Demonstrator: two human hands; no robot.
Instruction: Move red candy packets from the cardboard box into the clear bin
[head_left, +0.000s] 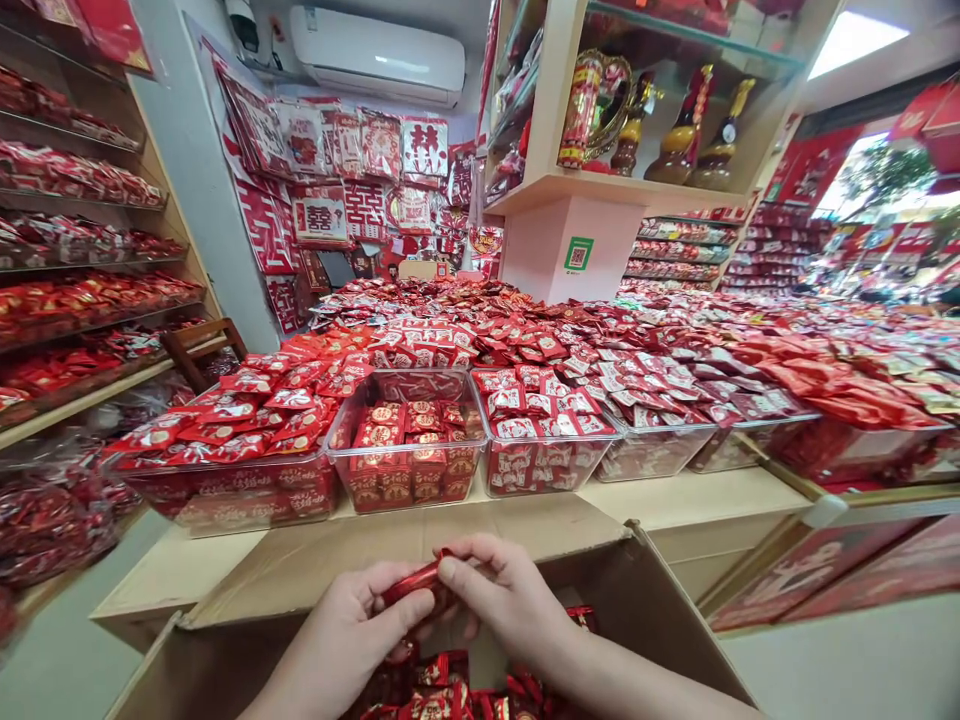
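Observation:
Both hands are held together above an open cardboard box [255,585]. My left hand [367,625] pinches a shiny red wrapped candy [412,583] between thumb and fingers. My right hand [502,590] grips the other end of the same candy, its thumb pressed on the wrapper. Fingers cover much of the candy, so its full shape is hidden. Below the hands, in the box, lie several more red and gold wrapped candies [435,705].
Clear plastic bins stand along the counter [712,495] behind the box: a heaped bin [225,500], a part-filled bin [409,455], and another full bin [547,460]. Shelves [82,325] of red packets rise at left. A display cabinet [660,195] hangs over the counter.

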